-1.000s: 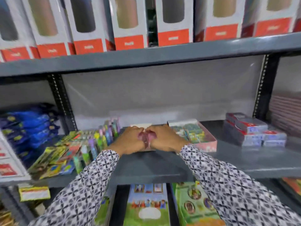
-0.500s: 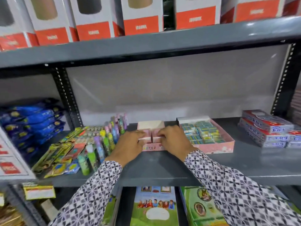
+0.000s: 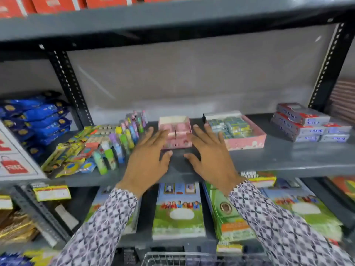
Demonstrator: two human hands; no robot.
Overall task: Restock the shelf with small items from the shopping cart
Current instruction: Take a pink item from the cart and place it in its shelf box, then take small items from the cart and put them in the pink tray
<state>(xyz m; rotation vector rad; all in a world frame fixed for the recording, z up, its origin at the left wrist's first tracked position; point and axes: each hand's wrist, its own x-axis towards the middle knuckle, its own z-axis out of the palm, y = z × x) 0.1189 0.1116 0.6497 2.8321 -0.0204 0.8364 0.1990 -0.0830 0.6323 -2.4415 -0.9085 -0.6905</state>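
A small pink eraser box [image 3: 176, 133] stands open on the grey middle shelf [image 3: 284, 160], with pink erasers inside. My left hand [image 3: 148, 160] hovers just in front of the box's left side, fingers spread and holding nothing. My right hand [image 3: 209, 156] is at the box's right front corner, likewise spread with nothing in it. Neither hand grips the box. The wire rim of the shopping cart [image 3: 182, 260] shows at the bottom edge.
A larger pink box of wrapped erasers [image 3: 236, 131] sits right of the small box. Colourful glue sticks [image 3: 119, 143] and flat packets [image 3: 75, 156] lie to the left, blue packs [image 3: 38, 120] farther left. Red-and-grey boxes [image 3: 307, 123] are stacked at the right. Booklets [image 3: 178, 210] fill the lower shelf.
Both hands have let go of the small pink box and drawn back toward me with fingers spread. The box stays on the shelf. The view has tilted downward.
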